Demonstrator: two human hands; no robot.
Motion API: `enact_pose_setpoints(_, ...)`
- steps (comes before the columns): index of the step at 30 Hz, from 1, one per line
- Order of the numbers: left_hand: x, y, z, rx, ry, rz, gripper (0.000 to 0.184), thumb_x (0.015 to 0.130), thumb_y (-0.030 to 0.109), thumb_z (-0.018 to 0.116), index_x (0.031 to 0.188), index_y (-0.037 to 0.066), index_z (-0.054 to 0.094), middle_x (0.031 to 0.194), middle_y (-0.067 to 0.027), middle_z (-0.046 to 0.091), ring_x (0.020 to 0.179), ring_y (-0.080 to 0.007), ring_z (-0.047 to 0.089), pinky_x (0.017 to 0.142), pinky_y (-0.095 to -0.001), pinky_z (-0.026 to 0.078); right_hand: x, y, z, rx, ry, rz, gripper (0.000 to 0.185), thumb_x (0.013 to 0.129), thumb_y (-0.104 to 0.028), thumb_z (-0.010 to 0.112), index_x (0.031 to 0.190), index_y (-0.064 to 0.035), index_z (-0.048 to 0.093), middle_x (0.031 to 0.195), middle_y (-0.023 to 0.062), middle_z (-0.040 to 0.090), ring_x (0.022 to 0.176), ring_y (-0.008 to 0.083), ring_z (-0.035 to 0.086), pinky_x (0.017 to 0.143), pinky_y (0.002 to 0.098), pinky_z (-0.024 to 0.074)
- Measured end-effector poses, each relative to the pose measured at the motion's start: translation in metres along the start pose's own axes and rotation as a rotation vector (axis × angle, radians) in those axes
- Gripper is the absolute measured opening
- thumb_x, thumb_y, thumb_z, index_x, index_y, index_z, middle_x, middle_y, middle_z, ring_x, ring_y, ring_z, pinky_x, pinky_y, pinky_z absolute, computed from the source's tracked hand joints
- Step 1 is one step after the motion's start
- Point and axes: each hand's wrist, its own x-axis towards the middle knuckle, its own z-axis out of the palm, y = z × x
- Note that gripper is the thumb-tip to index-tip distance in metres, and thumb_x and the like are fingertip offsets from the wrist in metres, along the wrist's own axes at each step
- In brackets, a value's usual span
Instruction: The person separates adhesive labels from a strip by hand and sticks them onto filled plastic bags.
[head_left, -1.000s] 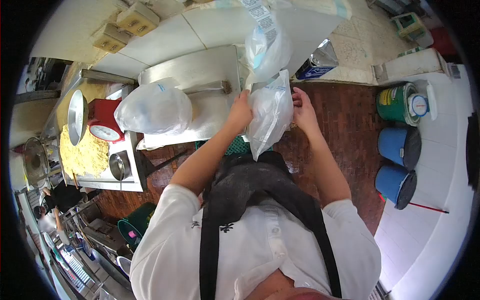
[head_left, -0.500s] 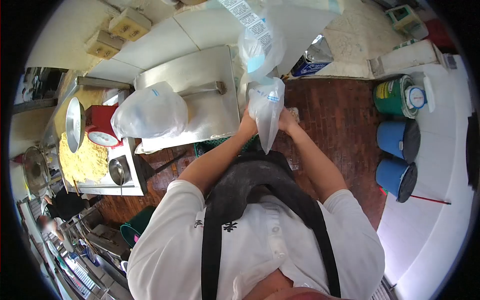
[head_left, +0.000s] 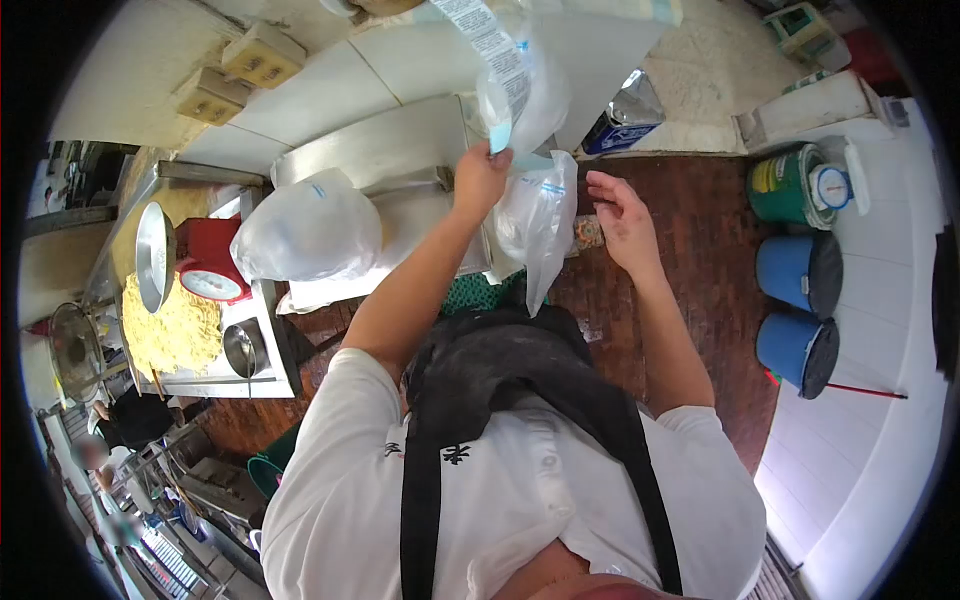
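My left hand reaches up to the white printed label strip and pinches its pale blue lower end. Behind that strip hangs a clear plastic bag. Just below and to the right of my left hand is a translucent plastic bag with blue marks, standing at the counter's edge, its loose side drooping towards me. My right hand is to the right of this bag, apart from it, with the fingers spread and nothing in them. A patterned box-like item shows beside the right fingers.
Left on the metal worktop sits a large filled plastic bag. Beyond it are a red scale, yellow noodles and a metal pot. A tin stands ahead; blue buckets line the right. Another person is far left.
Both hands have let go of the drooping plastic bag. My left hand has moved up to the label strip's end, while my right has drawn away to the right and opened.
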Motion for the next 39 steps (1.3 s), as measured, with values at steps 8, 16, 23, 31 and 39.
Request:
enact_pose_setpoints(8,-0.029,-0.074,-0.067,-0.166,0.144,0.087,0.024,0.095,0.024,0.07,0.103,0.001,0.069,0.085,-0.0086,0.072,0.076,-0.0199,0.067,0.068,-0.031,0.052,-0.011,-0.056,0.024,-0.04,0.105,-0.201,0.033,0.088,0.009,0.054,0.117,-0.001,0.065,0.112,0.0103,0.063,0.094,0.0166,0.062,0.081,0.0266,0.0503)
enact_pose_setpoints(16,0.022,-0.003,-0.037,-0.048,0.225,0.453,0.035,0.093,0.022,0.071,0.117,0.0,0.059,0.11,-0.0145,0.067,0.102,-0.0249,0.064,0.086,-0.0376,0.051,0.007,-0.087,0.051,-0.227,0.371,-0.315,0.025,0.087,0.007,0.056,0.107,-0.0028,0.067,0.092,0.0102,0.063,0.074,0.0216,0.061,0.066,0.0294,0.0496)
enact_pose_setpoints(23,-0.017,-0.024,-0.094,-0.738,0.019,0.272,0.019,0.103,0.018,0.059,0.114,0.003,0.053,0.087,0.0008,0.058,0.078,-0.008,0.053,0.072,-0.0244,0.045,-0.015,-0.138,0.091,-0.275,0.516,-0.425,0.026,0.087,0.003,0.059,0.109,-0.0056,0.068,0.101,0.0106,0.064,0.086,0.0238,0.065,0.069,0.0326,0.054)
enact_pose_setpoints(31,-0.087,0.004,-0.169,-0.932,-0.279,0.102,0.017,0.097,0.009,0.066,0.111,0.001,0.063,0.097,-0.0022,0.068,0.083,-0.0074,0.06,0.074,-0.0223,0.048,-0.005,-0.129,0.177,0.18,0.207,-0.06,0.04,0.088,-0.01,0.074,0.121,-0.0024,0.053,0.082,0.0088,0.069,0.073,0.0184,0.066,0.069,0.0313,0.052)
enact_pose_setpoints(39,-0.114,-0.016,-0.2,-0.774,-0.334,0.015,0.022,0.094,0.003,0.068,0.115,-0.002,0.067,0.103,-0.0037,0.071,0.085,-0.0086,0.063,0.078,-0.0243,0.051,-0.017,-0.161,0.197,-0.321,0.51,-0.414,0.045,0.081,-0.01,0.076,0.12,-0.0036,0.054,0.086,0.0099,0.061,0.083,0.0274,0.06,0.077,0.0383,0.0481)
